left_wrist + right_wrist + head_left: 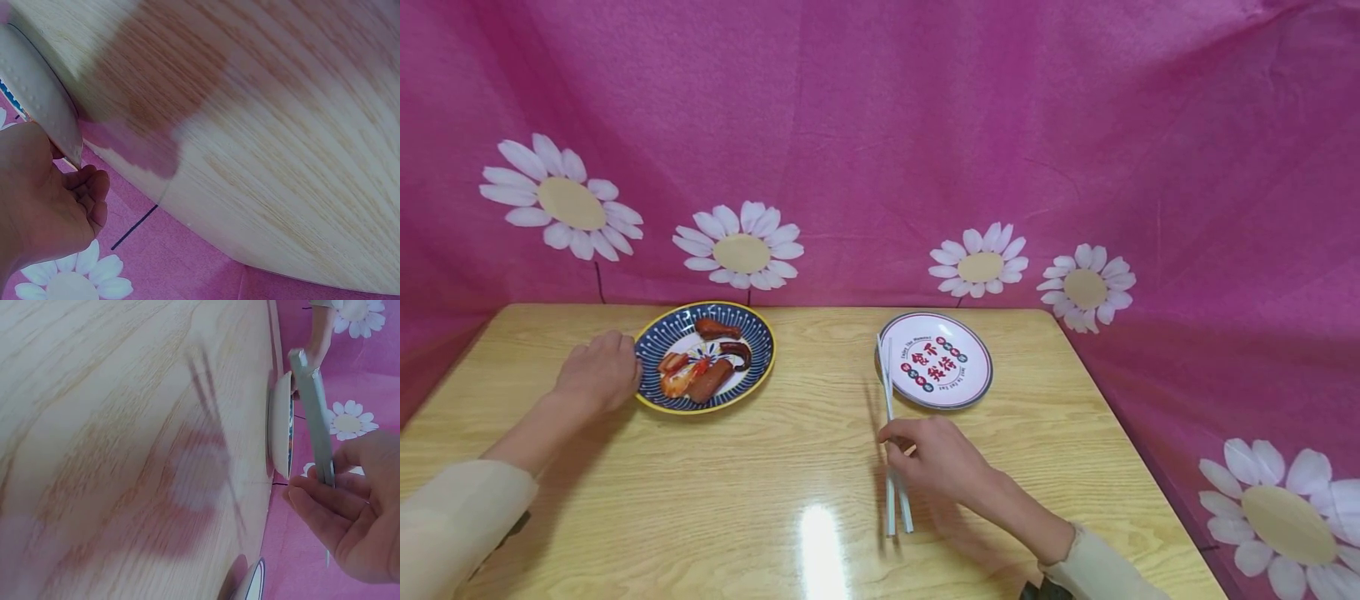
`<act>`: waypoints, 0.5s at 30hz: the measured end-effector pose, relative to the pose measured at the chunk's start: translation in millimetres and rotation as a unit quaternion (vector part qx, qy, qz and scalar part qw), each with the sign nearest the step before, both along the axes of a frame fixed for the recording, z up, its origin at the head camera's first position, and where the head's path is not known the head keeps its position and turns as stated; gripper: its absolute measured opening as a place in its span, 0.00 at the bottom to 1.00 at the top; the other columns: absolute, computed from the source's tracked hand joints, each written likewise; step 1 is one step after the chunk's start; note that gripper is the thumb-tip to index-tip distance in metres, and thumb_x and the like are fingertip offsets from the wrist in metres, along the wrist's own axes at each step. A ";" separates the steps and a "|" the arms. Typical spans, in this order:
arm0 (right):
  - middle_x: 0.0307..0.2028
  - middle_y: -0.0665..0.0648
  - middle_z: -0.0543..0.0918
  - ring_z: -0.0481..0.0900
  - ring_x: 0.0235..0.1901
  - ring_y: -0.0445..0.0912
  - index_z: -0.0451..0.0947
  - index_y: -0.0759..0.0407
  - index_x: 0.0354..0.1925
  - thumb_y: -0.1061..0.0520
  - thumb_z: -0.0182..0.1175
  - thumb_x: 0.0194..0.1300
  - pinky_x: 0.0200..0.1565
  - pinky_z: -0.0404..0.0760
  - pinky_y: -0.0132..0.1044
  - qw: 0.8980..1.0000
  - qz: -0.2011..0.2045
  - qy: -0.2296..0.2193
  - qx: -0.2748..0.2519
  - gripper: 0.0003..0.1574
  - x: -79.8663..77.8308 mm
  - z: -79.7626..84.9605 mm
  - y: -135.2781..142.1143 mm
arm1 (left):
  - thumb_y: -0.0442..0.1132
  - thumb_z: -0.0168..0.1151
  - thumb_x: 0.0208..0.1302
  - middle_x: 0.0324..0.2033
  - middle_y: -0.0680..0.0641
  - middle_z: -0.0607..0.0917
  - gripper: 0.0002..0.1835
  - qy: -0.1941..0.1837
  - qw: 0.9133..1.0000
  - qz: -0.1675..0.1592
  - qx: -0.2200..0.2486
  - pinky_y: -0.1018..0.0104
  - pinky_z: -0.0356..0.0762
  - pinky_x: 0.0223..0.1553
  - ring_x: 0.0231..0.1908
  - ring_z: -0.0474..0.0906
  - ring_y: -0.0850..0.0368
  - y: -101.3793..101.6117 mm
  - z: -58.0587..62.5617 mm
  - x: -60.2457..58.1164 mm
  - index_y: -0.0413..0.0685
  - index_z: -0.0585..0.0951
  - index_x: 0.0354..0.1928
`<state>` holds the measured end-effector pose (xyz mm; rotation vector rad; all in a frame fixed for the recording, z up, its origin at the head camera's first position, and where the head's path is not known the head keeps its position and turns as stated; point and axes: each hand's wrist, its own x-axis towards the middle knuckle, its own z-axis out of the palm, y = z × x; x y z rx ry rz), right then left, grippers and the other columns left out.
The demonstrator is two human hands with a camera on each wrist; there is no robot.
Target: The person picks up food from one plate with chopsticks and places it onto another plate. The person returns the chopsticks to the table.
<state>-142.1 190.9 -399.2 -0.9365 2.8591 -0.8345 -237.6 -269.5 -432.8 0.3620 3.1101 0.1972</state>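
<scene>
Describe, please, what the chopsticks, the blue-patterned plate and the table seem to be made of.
Chopsticks: perhaps metal or plastic; pale, smooth, slightly shiny; the look leaves it open.
Blue-patterned plate: probably glazed ceramic, possibly melamine; smooth, with raised dots underneath.
Table: wood or wood-look laminate, from its grain; glossy, with a bright reflection.

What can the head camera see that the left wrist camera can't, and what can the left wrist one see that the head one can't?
Only the head view: the food in the blue dish, the white plate with red writing, and the chopsticks in the right hand.

Only the left wrist view: the little bumps on the dish's pale outside.

Both: the left hand gripping the dish's edge, the wooden table, and the pink cloth with white flowers.
</scene>
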 end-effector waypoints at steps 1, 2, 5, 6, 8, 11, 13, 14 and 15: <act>0.34 0.48 0.88 0.84 0.33 0.36 0.86 0.59 0.43 0.62 0.56 0.65 0.36 0.82 0.33 1.000 0.001 0.001 -0.001 0.13 0.2 -0.2 -0.4 | 0.36 0.45 0.70 0.42 0.24 0.72 0.19 0.000 1.000 0.001 -0.001 0.34 0.67 0.49 0.48 0.69 0.26 0.0 0.0 -0.1 0.18 0.67 0.46; 0.35 0.49 0.88 0.84 0.33 0.36 0.86 0.59 0.43 0.62 0.55 0.65 0.36 0.82 0.32 1.000 0.001 0.002 0.000 0.14 0.4 -0.3 -0.8 | 0.36 0.45 0.70 0.42 0.24 0.72 0.19 -0.001 1.000 0.001 -0.001 0.34 0.67 0.49 0.48 0.69 0.26 -0.1 0.0 -0.5 0.18 0.67 0.46; 0.37 0.48 0.88 0.84 0.32 0.36 0.86 0.57 0.44 0.61 0.54 0.65 0.35 0.81 0.32 1.000 -0.004 0.000 0.006 0.16 0.6 -0.4 -2.4 | 0.36 0.45 0.70 0.42 0.24 0.72 0.19 0.000 1.000 0.001 -0.003 0.34 0.67 0.49 0.48 0.69 0.27 0.1 -0.2 -1.3 0.18 0.67 0.46; 0.37 0.48 0.88 0.83 0.32 0.36 0.86 0.56 0.45 0.61 0.54 0.64 0.35 0.81 0.32 1.000 -0.005 0.000 0.010 0.16 0.5 -0.4 -2.8 | 0.36 0.45 0.70 0.41 0.25 0.72 0.19 0.000 1.000 0.001 -0.004 0.34 0.67 0.48 0.47 0.70 0.27 0.1 -0.4 -1.6 0.18 0.67 0.45; 0.36 0.48 0.87 0.83 0.32 0.37 0.86 0.56 0.45 0.61 0.55 0.63 0.35 0.80 0.33 1.000 -0.004 0.004 0.013 0.16 0.0 0.0 -3.7 | 0.36 0.45 0.69 0.40 0.25 0.72 0.18 0.000 1.000 0.001 -0.006 0.35 0.68 0.47 0.47 0.70 0.27 0.3 -0.7 -1.9 0.18 0.67 0.45; 0.37 0.49 0.88 0.83 0.34 0.39 0.85 0.56 0.44 0.62 0.61 0.62 0.37 0.82 0.35 1.000 -0.001 0.013 0.011 0.13 -1.4 0.2 -5.0 | 0.36 0.46 0.70 0.40 0.26 0.72 0.19 0.001 1.000 0.002 -0.008 0.35 0.68 0.47 0.46 0.70 0.28 0.5 -1.0 -1.7 0.18 0.67 0.45; 0.35 0.48 0.87 0.83 0.34 0.40 0.85 0.55 0.42 0.63 0.64 0.61 0.37 0.82 0.36 1.000 -0.001 0.021 0.008 0.10 -2.4 -0.1 -5.8 | 0.36 0.46 0.70 0.40 0.25 0.72 0.19 0.002 1.000 0.002 -0.010 0.35 0.68 0.47 0.46 0.70 0.28 0.4 -1.1 -1.5 0.18 0.67 0.45; 0.34 0.48 0.87 0.83 0.34 0.39 0.85 0.55 0.41 0.63 0.66 0.60 0.37 0.82 0.35 1.000 -0.001 0.026 0.004 0.09 -2.9 -0.4 -6.2 | 0.35 0.46 0.70 0.40 0.25 0.72 0.19 0.004 1.000 0.002 -0.010 0.35 0.68 0.47 0.46 0.71 0.27 0.4 -1.0 -1.4 0.18 0.67 0.44; 0.33 0.47 0.87 0.83 0.33 0.39 0.85 0.54 0.39 0.63 0.68 0.59 0.37 0.81 0.35 0.999 -0.001 0.032 0.000 0.08 -3.3 -0.8 -6.6 | 0.35 0.46 0.70 0.40 0.25 0.72 0.19 0.005 1.000 0.002 -0.011 0.35 0.68 0.47 0.46 0.71 0.28 0.3 -1.1 -1.2 0.18 0.67 0.45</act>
